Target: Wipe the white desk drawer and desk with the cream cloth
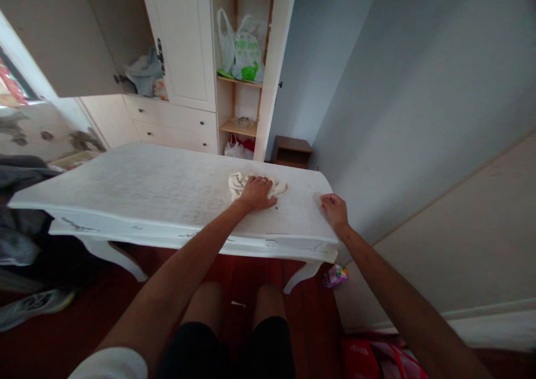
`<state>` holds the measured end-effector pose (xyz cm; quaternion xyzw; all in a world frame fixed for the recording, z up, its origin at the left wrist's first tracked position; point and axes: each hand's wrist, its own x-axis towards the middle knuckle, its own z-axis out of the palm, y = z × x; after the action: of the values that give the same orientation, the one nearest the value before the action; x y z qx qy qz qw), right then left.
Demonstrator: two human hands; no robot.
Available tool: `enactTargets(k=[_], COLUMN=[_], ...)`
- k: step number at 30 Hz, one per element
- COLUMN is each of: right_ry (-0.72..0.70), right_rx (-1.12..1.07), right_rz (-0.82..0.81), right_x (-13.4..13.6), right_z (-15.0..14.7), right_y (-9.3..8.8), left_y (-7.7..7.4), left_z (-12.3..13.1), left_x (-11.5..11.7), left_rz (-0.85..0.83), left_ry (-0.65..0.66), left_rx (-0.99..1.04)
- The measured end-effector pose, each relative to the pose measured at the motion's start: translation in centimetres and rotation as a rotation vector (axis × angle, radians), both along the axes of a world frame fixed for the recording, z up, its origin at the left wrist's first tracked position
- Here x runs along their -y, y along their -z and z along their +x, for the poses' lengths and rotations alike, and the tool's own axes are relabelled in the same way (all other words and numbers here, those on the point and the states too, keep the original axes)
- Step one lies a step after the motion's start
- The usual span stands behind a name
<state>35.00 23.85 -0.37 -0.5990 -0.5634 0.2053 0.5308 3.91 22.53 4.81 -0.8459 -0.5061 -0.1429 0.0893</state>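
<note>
My left hand (pixel 257 193) presses down on a crumpled cream cloth (pixel 238 183) on the white table (pixel 138 183), fingers curled over the cloth. My right hand (pixel 335 209) rests on the table's right end near the corner, fingers bent, holding nothing. The tabletop looks dusty and smudged around the cloth.
A white wardrobe (pixel 184 44) stands behind the table, with a plastic bag (pixel 245 49) on an open shelf. A small brown nightstand (pixel 291 151) sits by the grey wall. A shoe (pixel 36 306) and dark clothes lie at left; a small packet (pixel 335 276) lies on the floor.
</note>
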Motion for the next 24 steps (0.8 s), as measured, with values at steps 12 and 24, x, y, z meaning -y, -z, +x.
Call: enactTargets(k=[12, 24], right_ry=[0.002, 0.066], right_rx=[-0.088, -0.012], right_rz=[-0.021, -0.035], right_x=[-0.2, 0.0], right_z=[0.2, 0.1], right_y=[0.3, -0.3], left_y=[-0.3, 1.6], left_z=[-11.0, -18.7], left_x=[1.1, 3.0], left_rz=[0.227, -0.118], left_ry=[-0.016, -0.437], left_rx=[0.588, 1.461])
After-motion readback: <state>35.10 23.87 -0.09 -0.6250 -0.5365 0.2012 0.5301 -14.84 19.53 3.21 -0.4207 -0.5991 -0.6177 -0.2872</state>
